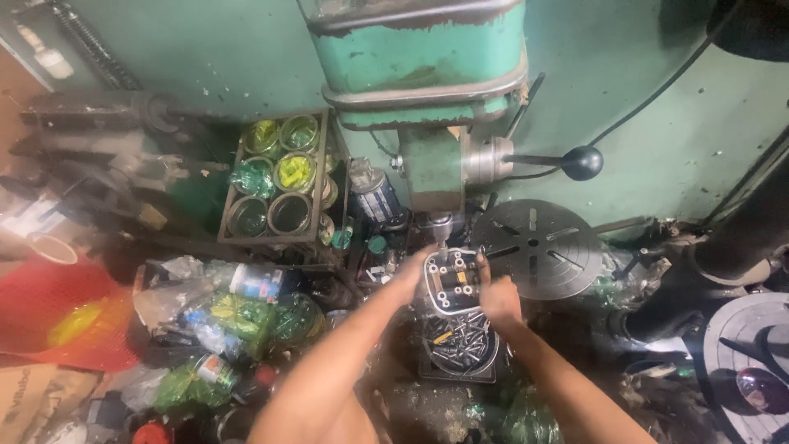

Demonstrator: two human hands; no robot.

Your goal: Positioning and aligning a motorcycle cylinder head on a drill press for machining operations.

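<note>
Head view: both hands' grip (411,275) (497,298) pinches a metal plate (450,279) above a tray (427,372) (seemingly screws).

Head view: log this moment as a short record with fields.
machine: green drill press, black-knobbed feed lever
workpiece: pale metal plate with holes, under the spindle
left hand: on the plate's left edge
right hand: on the plate's right edge
below plate: tray of dark bolts
right of plate: round slotted table
left: crate of jars, plastic bottles
</note>
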